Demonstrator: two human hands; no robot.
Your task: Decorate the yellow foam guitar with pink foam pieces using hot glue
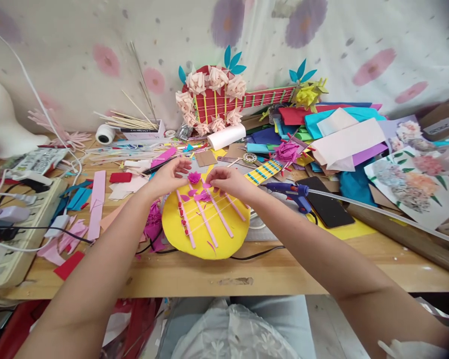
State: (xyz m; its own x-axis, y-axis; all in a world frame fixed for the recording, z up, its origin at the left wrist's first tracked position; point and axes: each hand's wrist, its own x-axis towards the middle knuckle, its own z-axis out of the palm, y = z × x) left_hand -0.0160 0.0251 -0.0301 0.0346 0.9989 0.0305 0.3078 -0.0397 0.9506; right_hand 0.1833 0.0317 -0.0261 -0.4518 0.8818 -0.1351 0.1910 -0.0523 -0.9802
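Note:
A yellow foam guitar body (205, 234) with pink strips and thin strings lies flat on the wooden table (247, 274). A small magenta paper flower (194, 177) sits at its far edge, with loose magenta petals (202, 196) beside it. My left hand (169, 174) hovers just left of the flower, its fingers curled toward it. My right hand (224, 180) rests on the yellow piece right of the flower, fingers bent and pinched over a magenta petal.
A blue glue gun (290, 191) and a black phone (324, 202) lie to the right. A finished red paper guitar (224, 99) leans at the back. Coloured paper sheets (340, 134), a power strip (18, 219) with cables, pink scraps and sticks crowd the table.

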